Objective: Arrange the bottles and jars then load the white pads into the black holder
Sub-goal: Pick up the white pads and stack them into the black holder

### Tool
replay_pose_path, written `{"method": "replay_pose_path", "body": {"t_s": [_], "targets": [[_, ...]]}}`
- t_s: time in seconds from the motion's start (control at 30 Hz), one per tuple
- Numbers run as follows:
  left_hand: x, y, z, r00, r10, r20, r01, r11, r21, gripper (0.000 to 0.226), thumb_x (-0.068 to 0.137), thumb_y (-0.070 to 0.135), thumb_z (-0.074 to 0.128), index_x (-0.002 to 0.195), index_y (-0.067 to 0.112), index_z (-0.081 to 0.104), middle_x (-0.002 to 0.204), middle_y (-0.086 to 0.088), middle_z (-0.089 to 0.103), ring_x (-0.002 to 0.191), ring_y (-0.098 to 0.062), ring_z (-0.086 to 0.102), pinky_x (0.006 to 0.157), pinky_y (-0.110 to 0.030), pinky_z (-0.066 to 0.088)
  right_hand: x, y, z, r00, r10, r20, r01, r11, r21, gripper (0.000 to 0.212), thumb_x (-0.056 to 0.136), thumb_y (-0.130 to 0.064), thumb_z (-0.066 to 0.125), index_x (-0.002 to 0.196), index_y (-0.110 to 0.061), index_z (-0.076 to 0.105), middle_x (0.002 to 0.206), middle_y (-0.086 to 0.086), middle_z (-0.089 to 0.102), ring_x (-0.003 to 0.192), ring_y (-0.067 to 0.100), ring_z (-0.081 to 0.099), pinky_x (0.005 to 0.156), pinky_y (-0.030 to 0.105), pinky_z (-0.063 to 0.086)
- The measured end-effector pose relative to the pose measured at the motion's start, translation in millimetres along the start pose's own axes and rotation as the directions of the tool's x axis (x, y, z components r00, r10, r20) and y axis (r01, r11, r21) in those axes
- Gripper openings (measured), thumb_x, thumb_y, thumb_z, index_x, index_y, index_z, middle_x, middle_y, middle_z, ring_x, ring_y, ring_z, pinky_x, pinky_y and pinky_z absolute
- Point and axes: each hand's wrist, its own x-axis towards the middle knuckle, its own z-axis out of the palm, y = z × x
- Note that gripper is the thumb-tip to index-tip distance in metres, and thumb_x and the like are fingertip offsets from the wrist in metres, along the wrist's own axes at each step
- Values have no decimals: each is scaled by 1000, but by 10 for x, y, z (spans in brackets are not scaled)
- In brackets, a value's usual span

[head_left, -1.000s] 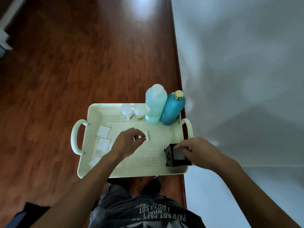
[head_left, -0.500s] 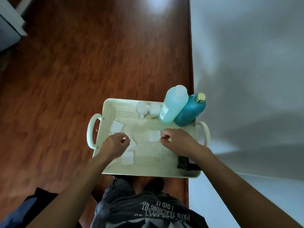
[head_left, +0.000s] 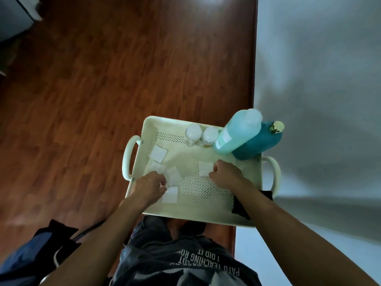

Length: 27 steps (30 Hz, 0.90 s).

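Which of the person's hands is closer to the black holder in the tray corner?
Right. The right hand lies just up-left of the black holder, whose forearm crosses it; the left hand is across the tray.

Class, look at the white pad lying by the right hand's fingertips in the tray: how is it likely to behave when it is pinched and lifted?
The white pad looks thin and flat on the perforated tray, so it will probably feel very light. Being so thin, it may flop or bend rather than stay stiff. Lying flush, its edge could be hard to catch, so the right hand might need to slide it first.
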Motion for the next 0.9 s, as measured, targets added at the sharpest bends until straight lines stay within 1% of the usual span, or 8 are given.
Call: {"method": "replay_pose_path", "body": {"t_s": [0.13, 0.3, 0.4, 0.57, 0.77, 0.83, 0.9], "targets": [[42, -41, 45, 999, 26, 40, -26, 1000, -2, 17, 89, 43, 63, 103, 33, 68, 104, 7, 61, 98, -18, 62, 82, -36, 50, 86, 5, 72, 995, 95, -2, -95, 994, 61, 37, 92, -40, 57, 116, -11, 55, 113, 10, 66, 96, 27, 63, 75, 35, 50], [72, -54, 104, 999, 51, 20, -50, 998, -28, 11, 88, 35, 63, 94, 30, 71, 95, 8, 62, 91, -19, 63, 73, -36, 52, 155, -42, 183, 981, 194, -14, -190, 971, 148, 39, 97, -38, 54, 120, -6, 52, 120, 14, 64, 106, 31, 63, 84, 38, 50], [83, -64, 126, 997, 72, 26, -71, 997, -31, 11, 88, 34, 62, 94, 29, 71, 96, 9, 62, 92, -19, 62, 70, -34, 50, 181, -74, 220, 974, 222, -36, -212, 962, 173, 38, 99, -36, 49, 121, -5, 52, 121, 15, 63, 107, 32, 62, 81, 36, 47], [80, -63, 122, 994, 98, 57, -96, 995, -37, 17, 91, 33, 58, 97, 28, 73, 102, 7, 65, 92, -20, 63, 72, -35, 51, 188, -64, 233, 979, 193, -60, -183, 972, 145, 31, 100, -34, 49, 118, -10, 55, 119, 12, 65, 105, 30, 62, 82, 36, 48], [50, -43, 66, 985, 145, 95, -132, 983, -128, 13, 94, 33, 61, 99, 26, 70, 104, 7, 64, 93, -16, 60, 77, -34, 51, 177, -22, 129, 991, 132, -7, -129, 981, 145, 30, 98, -32, 53, 121, -13, 59, 121, 9, 66, 104, 27, 63, 87, 40, 53], [46, -29, 30, 984, 151, 93, -134, 977, -168, 13, 95, 35, 62, 100, 25, 68, 103, 7, 62, 92, -15, 59, 79, -33, 51, 164, -15, 65, 993, 112, -28, -107, 983, 152, 27, 97, -33, 55, 117, -16, 61, 117, 8, 67, 101, 26, 63, 85, 40, 54], [47, 9, -6, 983, 166, 79, -147, 969, -197, 14, 96, 35, 61, 101, 24, 67, 102, 6, 61, 90, -14, 58, 78, -31, 50, 132, -2, -19, 993, 86, -76, -74, 986, 147, 24, 96, -33, 54, 111, -16, 62, 110, 7, 69, 96, 25, 63, 80, 37, 53]]}}
